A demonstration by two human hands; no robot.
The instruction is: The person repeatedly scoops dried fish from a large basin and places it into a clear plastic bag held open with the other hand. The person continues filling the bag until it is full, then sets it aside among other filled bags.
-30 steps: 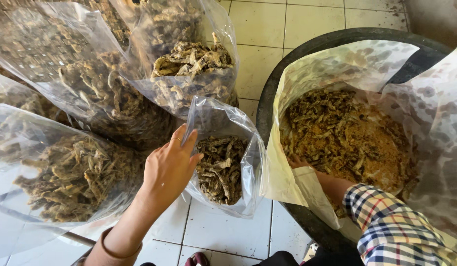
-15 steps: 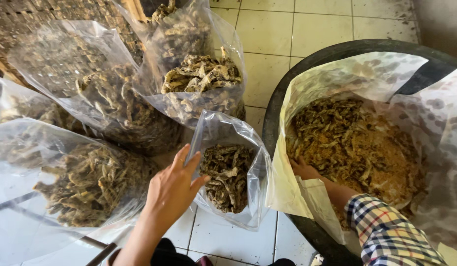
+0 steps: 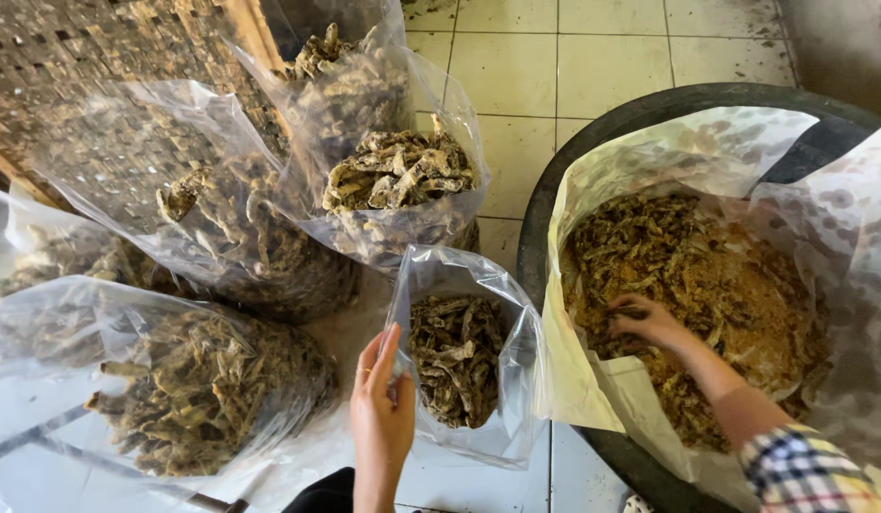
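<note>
Plastic bag, small (image 3: 469, 370): clear and crinkly, about half full of dried brown strips, standing on the tiled floor (image 3: 592, 57) just left of the tub's rim.
Left hand (image 3: 381, 413): fingers pinch the small bag's near-left lip, holding its mouth open.
Right hand (image 3: 649, 323): down in the loose heap, fingers curled into the strips; cannot tell how much they grip.
Black tub (image 3: 554, 199): round, lined with a pale sheet, heaped with shrivelled, dusty strips.
Filled bags (image 3: 222, 380): several, bulging, at the left.
Progress: several bags filled, much heap left.

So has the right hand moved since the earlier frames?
Yes. The right hand has gone from the lined tub's near edge deeper into the dried pieces.
</note>
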